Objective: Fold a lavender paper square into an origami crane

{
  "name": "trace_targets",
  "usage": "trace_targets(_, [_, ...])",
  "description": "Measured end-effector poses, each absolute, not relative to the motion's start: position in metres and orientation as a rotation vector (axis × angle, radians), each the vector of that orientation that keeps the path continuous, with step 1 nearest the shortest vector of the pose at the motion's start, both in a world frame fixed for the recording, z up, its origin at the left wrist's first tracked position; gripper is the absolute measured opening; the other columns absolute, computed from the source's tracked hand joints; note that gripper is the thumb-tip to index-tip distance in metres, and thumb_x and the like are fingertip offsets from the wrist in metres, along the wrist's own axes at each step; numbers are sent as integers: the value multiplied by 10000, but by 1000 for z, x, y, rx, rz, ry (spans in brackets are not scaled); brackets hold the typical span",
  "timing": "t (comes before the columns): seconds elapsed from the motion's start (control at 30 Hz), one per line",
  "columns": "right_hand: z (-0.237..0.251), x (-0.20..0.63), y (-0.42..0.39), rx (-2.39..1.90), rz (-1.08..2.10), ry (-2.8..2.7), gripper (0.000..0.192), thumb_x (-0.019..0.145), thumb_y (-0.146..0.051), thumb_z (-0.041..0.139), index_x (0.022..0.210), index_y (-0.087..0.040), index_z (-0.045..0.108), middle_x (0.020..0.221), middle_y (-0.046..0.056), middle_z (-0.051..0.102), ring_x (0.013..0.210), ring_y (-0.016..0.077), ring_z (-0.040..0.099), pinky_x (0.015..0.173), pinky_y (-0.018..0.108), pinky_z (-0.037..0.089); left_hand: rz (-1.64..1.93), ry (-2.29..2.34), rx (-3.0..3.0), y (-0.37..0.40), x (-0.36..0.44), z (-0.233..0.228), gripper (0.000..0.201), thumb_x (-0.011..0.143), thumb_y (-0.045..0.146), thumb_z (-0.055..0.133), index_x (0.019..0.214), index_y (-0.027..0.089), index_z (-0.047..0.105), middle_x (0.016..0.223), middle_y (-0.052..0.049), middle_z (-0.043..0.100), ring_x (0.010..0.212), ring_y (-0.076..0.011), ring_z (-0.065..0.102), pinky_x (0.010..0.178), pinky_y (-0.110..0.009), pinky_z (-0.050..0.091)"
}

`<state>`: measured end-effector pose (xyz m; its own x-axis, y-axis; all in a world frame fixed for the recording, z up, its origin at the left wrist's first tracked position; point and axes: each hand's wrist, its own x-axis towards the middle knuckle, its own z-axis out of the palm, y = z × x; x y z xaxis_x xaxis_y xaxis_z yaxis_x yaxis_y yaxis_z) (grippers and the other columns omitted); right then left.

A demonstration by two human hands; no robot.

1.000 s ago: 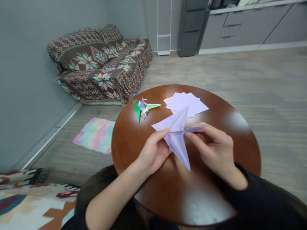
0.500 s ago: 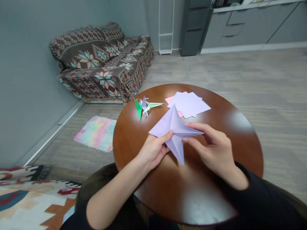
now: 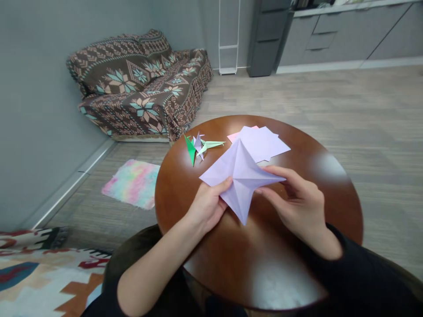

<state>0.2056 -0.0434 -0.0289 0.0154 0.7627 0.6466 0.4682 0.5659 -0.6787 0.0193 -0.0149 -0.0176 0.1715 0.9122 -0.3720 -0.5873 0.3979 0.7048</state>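
A creased sheet of lilac origami paper, with pointed corners and fold lines meeting near its middle, is held above the table. My left hand grips its lower left side, thumb on top and fingers underneath. On the right, my right hand has thumb and forefinger about the paper's right-hand point, pinching its edges. Behind the paper lies a stack of lilac and pink paper sheets. Folded paper cranes, one green, one purple and one pale green, rest to the left of the stack.
The round brown wooden table stands before me. Beyond its left edge are a pastel fluffy mat and a sofa under a patterned cover. Grey cabinets line the back right.
The lilac paper has spread wider and flatter, its right point shifting right and its lower point slightly left. My right hand has moved a little to the right; the left has shifted slightly left.
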Motion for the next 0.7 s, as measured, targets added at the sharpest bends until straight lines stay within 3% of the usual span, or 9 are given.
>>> trace_targets(0.23, [-21,209,-41,-1004,214,-1791,550,844,-244,839,1351,-209,627,1275,108,753,1074,235,753,963,292,587,1177,898,550,-10,17,-23,510,736,114,860,1225,149,718,1176,-121,784,1004,-260,753,944,-388,607])
trace_targets(0.33, [-19,210,-41,-969,150,-1857,573,870,-262,817,1393,-205,589,1249,122,758,1026,240,761,911,305,604,1215,876,620,-8,16,-28,569,707,140,885,1247,154,708,1214,-129,771,1081,-284,737,1007,-411,579])
trace_targets(0.5, [-14,210,-43,-952,95,-1956,374,924,-245,751,1268,-151,640,1036,129,797,856,234,771,735,306,597,1264,989,823,-2,12,-35,617,684,200,895,1266,157,698,1215,-127,770,1130,-315,718,1036,-435,550])
trace_targets(0.7, [-9,202,-49,-1001,141,-1962,233,934,-205,725,1156,-152,679,933,87,784,721,178,742,644,276,556,1341,1235,1155,0,5,-30,473,688,264,890,1121,142,744,1152,-105,791,1046,-299,733,963,-389,571])
